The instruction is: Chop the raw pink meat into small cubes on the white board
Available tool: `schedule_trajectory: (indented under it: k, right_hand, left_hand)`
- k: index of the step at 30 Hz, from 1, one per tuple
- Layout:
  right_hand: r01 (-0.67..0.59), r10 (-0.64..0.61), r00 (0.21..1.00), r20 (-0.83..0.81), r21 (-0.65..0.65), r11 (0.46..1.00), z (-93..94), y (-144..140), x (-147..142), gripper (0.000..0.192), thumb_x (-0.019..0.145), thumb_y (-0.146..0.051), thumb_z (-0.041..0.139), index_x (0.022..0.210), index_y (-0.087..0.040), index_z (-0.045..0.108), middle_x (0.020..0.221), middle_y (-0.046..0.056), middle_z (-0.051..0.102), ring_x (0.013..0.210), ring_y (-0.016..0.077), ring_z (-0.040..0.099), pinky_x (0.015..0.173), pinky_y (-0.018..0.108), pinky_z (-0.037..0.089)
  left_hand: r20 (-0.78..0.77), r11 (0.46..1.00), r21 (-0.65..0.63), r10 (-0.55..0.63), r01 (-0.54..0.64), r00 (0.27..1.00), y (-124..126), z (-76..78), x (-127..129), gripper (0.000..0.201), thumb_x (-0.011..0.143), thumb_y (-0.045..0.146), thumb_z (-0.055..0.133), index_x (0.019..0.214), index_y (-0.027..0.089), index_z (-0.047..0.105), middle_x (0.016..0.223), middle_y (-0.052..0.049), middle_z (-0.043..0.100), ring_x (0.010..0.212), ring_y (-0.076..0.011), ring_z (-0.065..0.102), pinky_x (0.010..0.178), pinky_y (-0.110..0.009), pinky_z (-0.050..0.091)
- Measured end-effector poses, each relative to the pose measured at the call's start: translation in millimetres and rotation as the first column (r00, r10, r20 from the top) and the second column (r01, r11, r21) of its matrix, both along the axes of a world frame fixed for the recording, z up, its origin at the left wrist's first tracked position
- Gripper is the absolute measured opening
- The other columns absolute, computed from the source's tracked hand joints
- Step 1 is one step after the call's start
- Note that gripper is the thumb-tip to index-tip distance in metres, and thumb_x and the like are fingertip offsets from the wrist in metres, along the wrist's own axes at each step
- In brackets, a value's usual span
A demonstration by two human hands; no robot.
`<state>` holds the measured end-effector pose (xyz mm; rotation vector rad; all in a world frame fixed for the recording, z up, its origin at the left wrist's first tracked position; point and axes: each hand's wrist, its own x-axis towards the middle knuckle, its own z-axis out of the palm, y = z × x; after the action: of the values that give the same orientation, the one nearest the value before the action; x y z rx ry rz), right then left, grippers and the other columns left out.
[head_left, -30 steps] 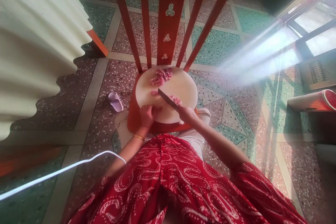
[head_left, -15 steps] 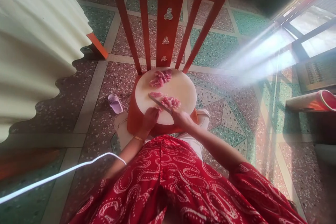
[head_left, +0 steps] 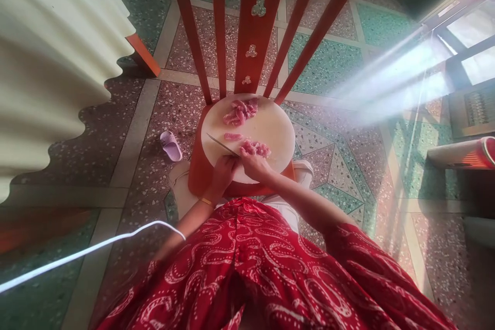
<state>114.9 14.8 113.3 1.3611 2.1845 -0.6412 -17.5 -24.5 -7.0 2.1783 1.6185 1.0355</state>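
A round white cutting board (head_left: 284, 129) lies on the seat of a red-brown wooden chair. My right hand (head_left: 254, 166) is closed around a knife (head_left: 221, 144), its blade pointing to the far left over the board. Close beside it, at the board's near edge, my left hand (head_left: 225, 171) is curled shut; whatever its fingers hold is hidden. Just beyond my right hand sits a heap of cut meat pieces (head_left: 262, 149). A single strip of meat (head_left: 233, 136) rests past the blade. Farther back is a larger pile of raw meat (head_left: 240, 112).
The chair's slatted back (head_left: 257, 26) rises behind the board. A lilac slipper (head_left: 170, 146) lies on the terrazzo floor to the left, near a pale draped cloth (head_left: 50, 62). A bin-like container (head_left: 460, 154) lies at the right. A white cord (head_left: 96, 250) crosses the lower left.
My right hand has drawn the knife nearer and leftward, close against my left hand. The blade has come away from the meat strip. The whole view has shifted slightly.
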Motion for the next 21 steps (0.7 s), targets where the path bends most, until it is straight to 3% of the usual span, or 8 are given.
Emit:
schedule_trajectory:
  k: [2,4,6,10,12,18,21]
  right_hand:
    - [0.014,-0.011,0.998,-0.058,0.044,0.999,-1.4,3,-7,0.047,0.089,-0.012,0.028,0.136,-0.012,0.032,0.112,0.019,0.060,0.098,0.0255,0.061,0.078,0.034,0.046]
    - [0.016,-0.009,0.997,-0.076,0.085,0.996,-1.8,-2,1,0.050,0.088,-0.011,0.032,0.138,-0.012,0.030,0.110,0.019,0.061,0.097,0.0253,0.062,0.079,0.034,0.046]
    - [0.010,-0.008,1.000,-0.030,0.080,0.997,-1.1,-13,21,0.054,0.088,-0.011,0.035,0.141,-0.014,0.024,0.104,0.017,0.063,0.094,0.0243,0.063,0.078,0.033,0.046]
    - [0.030,-0.034,0.994,0.102,0.045,0.999,2.6,-37,69,0.031,0.092,-0.022,0.035,0.121,-0.017,0.045,0.084,0.011,0.067,0.080,0.0223,0.067,0.064,0.029,0.048]
    - [0.035,-0.042,0.992,0.121,0.062,0.997,4.3,-40,81,0.025,0.092,-0.023,0.038,0.114,-0.018,0.048,0.081,0.010,0.067,0.077,0.0217,0.067,0.061,0.026,0.047]
    - [0.134,-0.158,0.981,0.112,0.199,0.971,9.9,-21,71,0.031,0.090,-0.014,0.034,0.119,-0.019,0.045,0.085,0.009,0.068,0.078,0.0218,0.067,0.060,0.026,0.045]
    - [0.110,-0.125,0.990,0.071,0.185,0.977,15.4,-20,62,0.029,0.093,-0.017,0.032,0.119,-0.019,0.045,0.088,0.010,0.068,0.080,0.0211,0.066,0.061,0.026,0.044]
  left_hand:
    - [-0.021,1.000,0.007,-0.001,0.001,1.000,1,-0.2,0,0.016,0.087,0.022,0.046,0.090,0.018,0.062,0.087,-0.008,0.062,0.086,-0.0217,0.056,0.079,-0.038,0.049]
    - [-0.025,1.000,0.004,0.011,-0.011,1.000,1,0.0,1,0.017,0.087,0.022,0.046,0.089,0.018,0.062,0.087,-0.009,0.062,0.085,-0.0218,0.056,0.078,-0.038,0.048]
    - [-0.016,1.000,-0.009,0.027,-0.027,1.000,1,0.0,1,0.018,0.088,0.023,0.046,0.088,0.018,0.063,0.087,-0.008,0.062,0.085,-0.0217,0.055,0.079,-0.038,0.048]
    - [-0.016,0.999,-0.042,0.023,-0.024,1.000,-1,-2.4,-1,0.018,0.088,0.022,0.045,0.090,0.019,0.063,0.091,-0.007,0.062,0.088,-0.0210,0.054,0.080,-0.037,0.047]
    - [-0.009,0.999,-0.036,0.013,-0.013,1.000,-2,-3.6,-2,0.019,0.088,0.021,0.046,0.093,0.019,0.063,0.093,-0.008,0.062,0.089,-0.0209,0.054,0.081,-0.036,0.047]
    - [-0.003,1.000,0.004,0.007,-0.007,1.000,-3,1.7,0,0.019,0.090,0.022,0.044,0.093,0.018,0.062,0.090,-0.008,0.062,0.087,-0.0200,0.055,0.082,-0.036,0.047]
    - [-0.013,1.000,0.006,0.007,-0.007,1.000,-2,5.0,1,0.018,0.090,0.021,0.044,0.093,0.018,0.060,0.091,-0.008,0.062,0.088,-0.0203,0.055,0.081,-0.036,0.047]
